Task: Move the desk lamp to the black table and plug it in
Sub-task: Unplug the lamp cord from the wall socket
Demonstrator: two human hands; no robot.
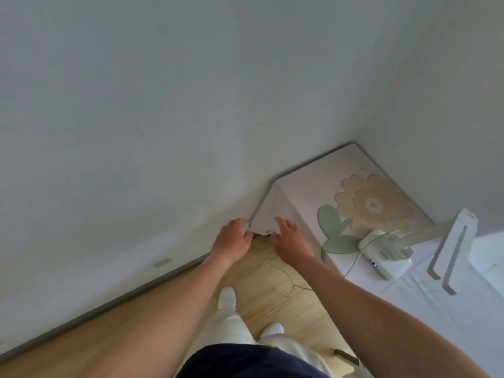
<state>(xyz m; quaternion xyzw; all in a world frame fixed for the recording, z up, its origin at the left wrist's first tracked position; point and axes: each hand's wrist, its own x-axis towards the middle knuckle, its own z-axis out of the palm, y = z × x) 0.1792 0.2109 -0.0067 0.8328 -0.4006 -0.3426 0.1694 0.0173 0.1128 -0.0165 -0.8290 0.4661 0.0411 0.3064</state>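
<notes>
- The desk lamp (384, 255) stands on the tabletop (305, 186) at the right, its white base just beside a flower-shaped mat (373, 203), its flat head (452, 249) held out to the right of the base
- A pale cloth (266, 214) covers the tabletop and hangs down its near-left corner, close to the wall (136, 118)
- A thin white cord (354, 262) leaves the lamp's base, drops over the edge and loops loosely on the wooden floor (267, 306)
- The left hand (231, 238) is low at the wall, fingers curled round a small white plug (245, 228) — grasping it right at the hanging corner of the cloth
- The right hand (291, 238) sits just beside the left, fingers straight and released, laid against the hanging cloth — gripping nothing that shows
- Below the arms, two feet in white socks (227, 296) stand on the floor
</notes>
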